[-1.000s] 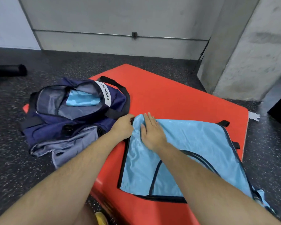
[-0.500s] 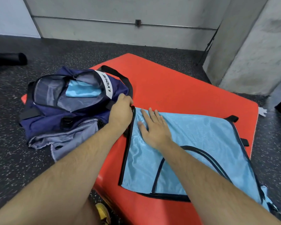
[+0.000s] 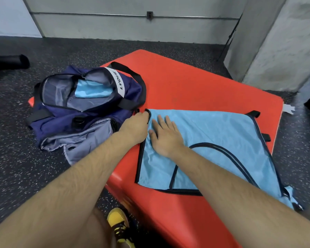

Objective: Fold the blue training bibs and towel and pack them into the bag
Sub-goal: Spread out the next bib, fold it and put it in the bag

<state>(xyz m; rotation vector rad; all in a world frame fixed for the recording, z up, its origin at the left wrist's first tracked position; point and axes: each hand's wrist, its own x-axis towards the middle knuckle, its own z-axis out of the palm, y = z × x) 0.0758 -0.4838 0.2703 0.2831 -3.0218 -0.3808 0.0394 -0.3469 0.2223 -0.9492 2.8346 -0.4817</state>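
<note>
Now that its bunched corner lies smooth, light-blue black-trimmed bib [image 3: 213, 140]: spread flat, near right, ready to fold.
Left hand [image 3: 134, 126]: your fingers pinch its far-left corner trim.
Right hand [image 3: 166, 136]: flat, fingers spread, pressing it.
Navy fabric bag [image 3: 97, 115]: left, unzipped.
Surface: red padded mat [image 3: 195, 83] on speckled dark floor [image 3: 16, 167].

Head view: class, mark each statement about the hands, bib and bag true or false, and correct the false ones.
1. The bag is zipped shut. False: it lies open, with light blue cloth inside.
2. The right hand lies flat on the blue bib. True.
3. The left hand grips the bib's black-trimmed corner. True.
4. The bib lies on the dark floor. False: it lies on the red mat.
</note>
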